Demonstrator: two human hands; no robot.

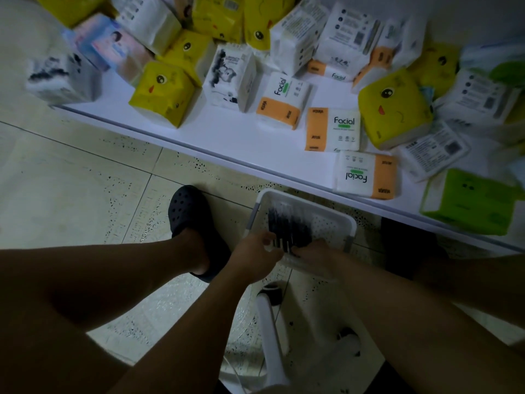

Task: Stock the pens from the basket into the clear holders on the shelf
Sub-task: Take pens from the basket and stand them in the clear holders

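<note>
Just nearer than the hands, a white stool (270, 331) is sitting under the person. The left hand (257, 247) is curling its fingers round the near ends of the dark pens (287, 227). The right hand (316, 250) is touching the same bunch, grip too blurry to call. They're lying in the white basket (308, 199). Pens are probably light, stiff and slippery, so I'd be grabbing a small bunch mid-barrel. Beyond the hands, tissue packs (332, 129) are covering the shelf (227, 135); no clear holders showing.
</note>
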